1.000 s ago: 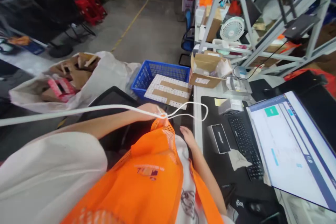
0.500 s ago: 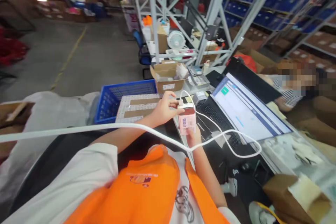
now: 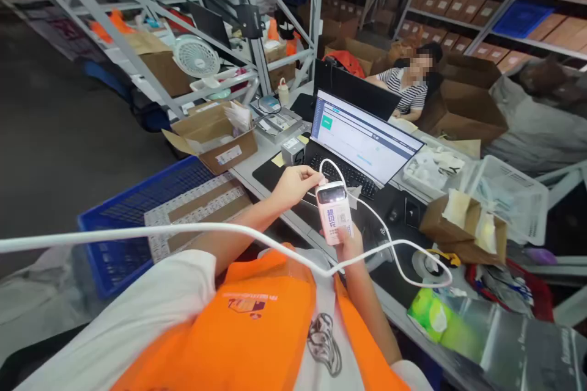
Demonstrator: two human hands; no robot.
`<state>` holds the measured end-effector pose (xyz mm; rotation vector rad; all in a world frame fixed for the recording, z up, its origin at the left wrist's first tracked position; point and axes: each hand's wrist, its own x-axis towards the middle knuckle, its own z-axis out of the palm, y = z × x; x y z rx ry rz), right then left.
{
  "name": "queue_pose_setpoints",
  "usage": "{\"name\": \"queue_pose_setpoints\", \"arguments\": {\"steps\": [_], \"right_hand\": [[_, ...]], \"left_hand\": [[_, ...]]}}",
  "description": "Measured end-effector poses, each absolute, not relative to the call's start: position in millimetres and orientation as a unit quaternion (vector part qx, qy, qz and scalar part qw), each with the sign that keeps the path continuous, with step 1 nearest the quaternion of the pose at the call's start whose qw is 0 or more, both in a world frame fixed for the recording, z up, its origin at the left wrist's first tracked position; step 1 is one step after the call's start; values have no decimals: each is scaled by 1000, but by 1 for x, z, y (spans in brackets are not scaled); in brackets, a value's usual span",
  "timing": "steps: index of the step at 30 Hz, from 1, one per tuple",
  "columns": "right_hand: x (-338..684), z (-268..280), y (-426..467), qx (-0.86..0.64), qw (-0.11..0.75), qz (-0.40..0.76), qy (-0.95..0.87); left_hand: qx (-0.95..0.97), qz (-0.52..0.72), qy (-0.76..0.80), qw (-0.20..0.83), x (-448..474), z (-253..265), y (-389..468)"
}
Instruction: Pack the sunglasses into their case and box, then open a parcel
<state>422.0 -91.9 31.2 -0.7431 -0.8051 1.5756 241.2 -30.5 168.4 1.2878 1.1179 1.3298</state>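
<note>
Head view, nearest first: an orange vest (image 3: pixel 257 330) fills the bottom of the frame, and both forearms run up from it toward one o'clock. The right hand (image 3: pixel 351 243) is wrapped around the lower end of a white handheld device (image 3: pixel 334 212), gripping it from below. The device stands nearly upright, its long axis tipped a little toward eleven o'clock, its dark screen at the top. The left hand (image 3: pixel 296 185) sits at about ten o'clock from that top end, fingers pinched on the plug of a white cable (image 3: pixel 394 250) where it enters the device. So both hands meet on the one thing, the left at the top, the right underneath. The cable loops out toward four o'clock and sweeps back across the body to the left edge.

Beyond the hands lies the bench (image 3: pixel 257 162), carrying a black mat, a keyboard (image 3: pixel 346 174) and a lit monitor (image 3: pixel 362 134) at twelve o'clock. A blue crate (image 3: pixel 110 238) sits at nine o'clock, an open cardboard box (image 3: pixel 215 134) at eleven. Farther off are grey racking, a small fan (image 3: pixel 197 56), and another person in a striped top (image 3: pixel 403 91) seated at one o'clock.
</note>
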Motion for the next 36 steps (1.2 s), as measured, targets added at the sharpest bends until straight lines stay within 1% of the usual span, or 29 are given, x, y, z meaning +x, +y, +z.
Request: {"name": "queue_pose_setpoints", "arguments": {"steps": [4, 14, 17, 20, 26, 30, 36], "right_hand": [[432, 38, -103, -331, 599, 649, -332], [428, 38, -112, -353, 598, 642, -326], [429, 38, -112, -344, 597, 644, -332], [432, 42, -112, -335, 599, 646, -335], [440, 48, -116, -293, 593, 677, -323], [448, 48, -122, -290, 594, 684, -308], [455, 48, -132, -307, 634, 644, -297]], "left_hand": [[507, 562, 439, 485, 262, 166, -32], [468, 613, 455, 446, 269, 147, -44], [466, 610, 454, 452, 270, 149, -46], [477, 589, 431, 490, 273, 158, -46], [452, 551, 308, 630, 289, 171, -44], [429, 536, 259, 680, 306, 172, -44], [393, 527, 218, 721, 333, 167, -52]]}}
